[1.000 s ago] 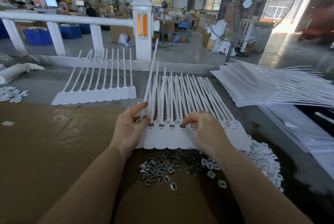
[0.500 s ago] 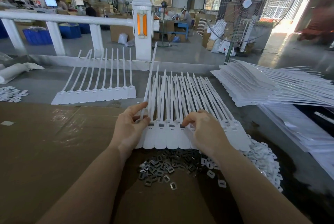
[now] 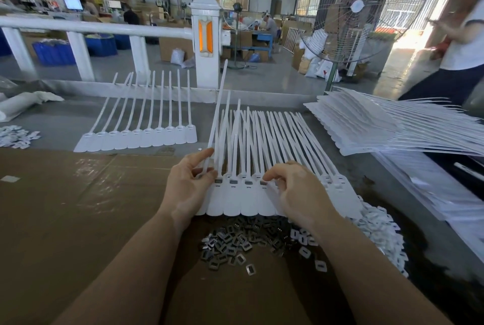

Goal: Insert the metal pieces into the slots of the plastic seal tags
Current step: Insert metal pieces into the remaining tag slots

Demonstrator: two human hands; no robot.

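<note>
L hand + R hand on seal tags

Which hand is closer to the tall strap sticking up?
Left. The left hand pinches the tall strap near its base; the right hand works on tag heads farther right, apart from it.

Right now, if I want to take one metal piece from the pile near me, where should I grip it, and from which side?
Probably pinch a stray metal piece at the near edge of the pile of metal pieces, by its two outer edges, coming from above. It lies flat on the cardboard, apart from the heap, so fingers can close on it without disturbing neighbours.
</note>
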